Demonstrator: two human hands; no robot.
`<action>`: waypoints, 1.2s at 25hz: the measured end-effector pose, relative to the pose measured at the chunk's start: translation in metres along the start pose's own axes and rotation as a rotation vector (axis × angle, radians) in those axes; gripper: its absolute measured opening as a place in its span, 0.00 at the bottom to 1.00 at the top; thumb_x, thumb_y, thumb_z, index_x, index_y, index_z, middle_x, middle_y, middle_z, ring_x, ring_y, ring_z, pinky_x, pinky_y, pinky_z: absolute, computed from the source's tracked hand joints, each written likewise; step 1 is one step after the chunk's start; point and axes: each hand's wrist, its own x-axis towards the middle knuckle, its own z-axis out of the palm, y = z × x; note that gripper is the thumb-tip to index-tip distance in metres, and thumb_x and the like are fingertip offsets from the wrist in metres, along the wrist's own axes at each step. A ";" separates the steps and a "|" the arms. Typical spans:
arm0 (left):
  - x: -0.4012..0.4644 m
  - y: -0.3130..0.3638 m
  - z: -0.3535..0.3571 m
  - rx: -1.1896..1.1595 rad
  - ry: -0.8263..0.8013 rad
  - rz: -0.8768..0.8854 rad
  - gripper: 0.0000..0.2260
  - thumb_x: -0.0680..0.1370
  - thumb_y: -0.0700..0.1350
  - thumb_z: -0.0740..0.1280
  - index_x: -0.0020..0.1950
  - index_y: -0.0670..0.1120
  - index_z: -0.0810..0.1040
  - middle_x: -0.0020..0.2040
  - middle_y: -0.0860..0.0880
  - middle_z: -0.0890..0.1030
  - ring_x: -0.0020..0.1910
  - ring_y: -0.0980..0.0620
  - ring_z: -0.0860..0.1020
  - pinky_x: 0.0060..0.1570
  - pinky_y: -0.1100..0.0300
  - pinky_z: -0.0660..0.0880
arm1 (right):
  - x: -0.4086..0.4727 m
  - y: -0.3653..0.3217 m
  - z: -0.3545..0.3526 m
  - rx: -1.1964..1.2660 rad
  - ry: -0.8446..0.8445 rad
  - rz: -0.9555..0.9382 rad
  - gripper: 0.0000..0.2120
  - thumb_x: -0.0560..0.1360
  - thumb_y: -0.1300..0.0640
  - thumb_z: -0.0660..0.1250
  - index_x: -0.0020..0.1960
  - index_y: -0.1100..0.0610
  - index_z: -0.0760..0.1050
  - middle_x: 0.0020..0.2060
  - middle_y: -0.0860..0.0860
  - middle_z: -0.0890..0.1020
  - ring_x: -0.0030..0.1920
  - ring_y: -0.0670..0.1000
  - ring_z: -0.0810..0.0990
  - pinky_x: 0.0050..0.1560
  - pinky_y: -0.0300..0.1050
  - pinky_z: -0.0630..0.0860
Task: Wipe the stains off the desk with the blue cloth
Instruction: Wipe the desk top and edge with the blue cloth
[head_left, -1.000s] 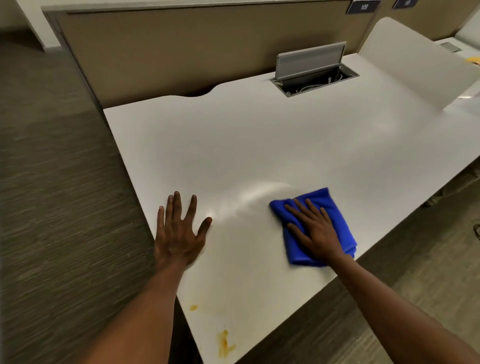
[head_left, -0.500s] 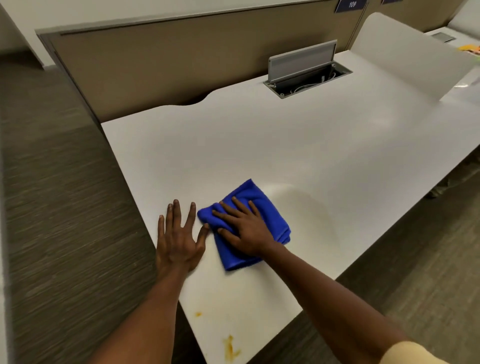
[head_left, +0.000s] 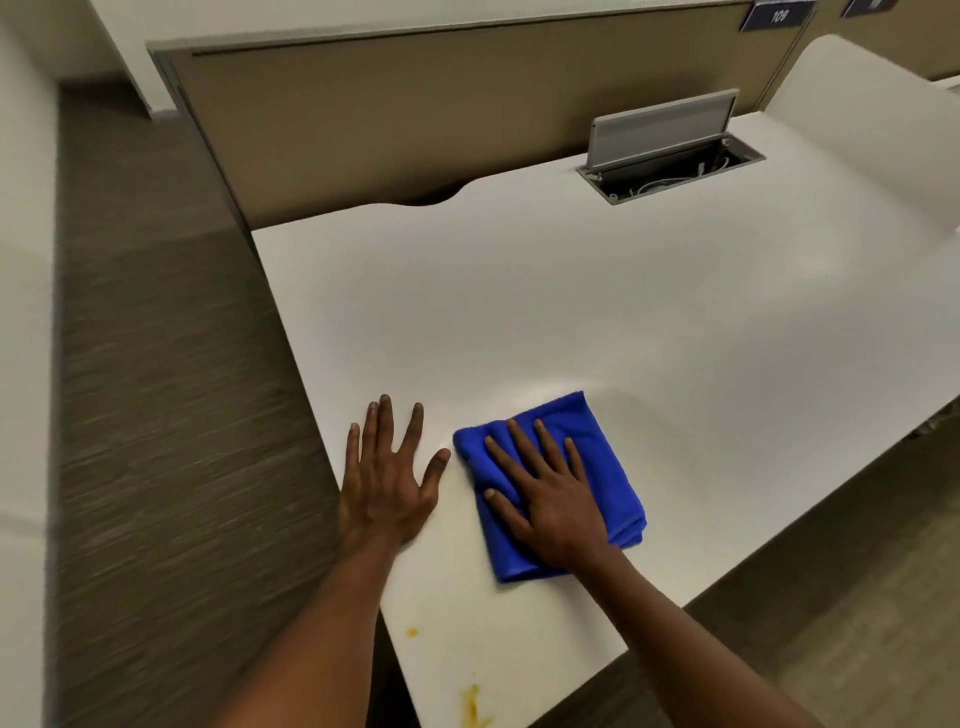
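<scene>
Blue cloth: folded to a rough rectangle, lying flat on the white counter close to its near edge, long axis running from the left edge side diagonally toward the near edge.

Right hand: laid palm-down on top of the cloth, fingers straight and spread, pressing rather than gripping; nothing curled around the fabric.

Left hand: flat on the bare counter just beside the cloth's left corner, fingers splayed, thumb tip nearly touching the fabric, holding nothing; looks to be bracing.

Stains: a small orange spot near the left edge, and a larger yellow-orange smear at the near left corner. Both lie behind the cloth, toward the person, between the two forearms. The right hand, already on the cloth, is the one placed to reach them; the likely move is a drag back and slightly leftward toward that corner. The cloth covers neither mark yet.

Further out: an open cable box with raised grey lid at the far edge, a tan partition behind it, carpeted floor off the left edge.
</scene>
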 end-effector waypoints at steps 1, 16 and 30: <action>0.001 -0.001 0.000 -0.001 0.007 -0.003 0.34 0.82 0.69 0.43 0.85 0.56 0.49 0.86 0.44 0.45 0.85 0.47 0.44 0.82 0.44 0.46 | -0.016 0.000 0.005 -0.002 0.000 -0.023 0.31 0.82 0.29 0.44 0.83 0.34 0.41 0.84 0.40 0.44 0.84 0.50 0.37 0.81 0.58 0.35; 0.003 0.000 -0.004 0.003 -0.007 -0.006 0.35 0.81 0.69 0.41 0.85 0.55 0.49 0.86 0.44 0.46 0.85 0.46 0.45 0.82 0.43 0.46 | -0.012 -0.018 0.002 0.036 0.016 0.065 0.33 0.81 0.27 0.43 0.82 0.33 0.38 0.84 0.41 0.41 0.83 0.51 0.35 0.81 0.60 0.35; 0.012 -0.008 -0.002 -0.009 0.041 0.004 0.35 0.81 0.70 0.43 0.85 0.54 0.53 0.85 0.43 0.51 0.85 0.45 0.49 0.82 0.43 0.48 | 0.070 -0.033 -0.013 0.018 -0.033 0.086 0.32 0.80 0.27 0.43 0.82 0.32 0.41 0.84 0.44 0.43 0.84 0.55 0.38 0.81 0.63 0.34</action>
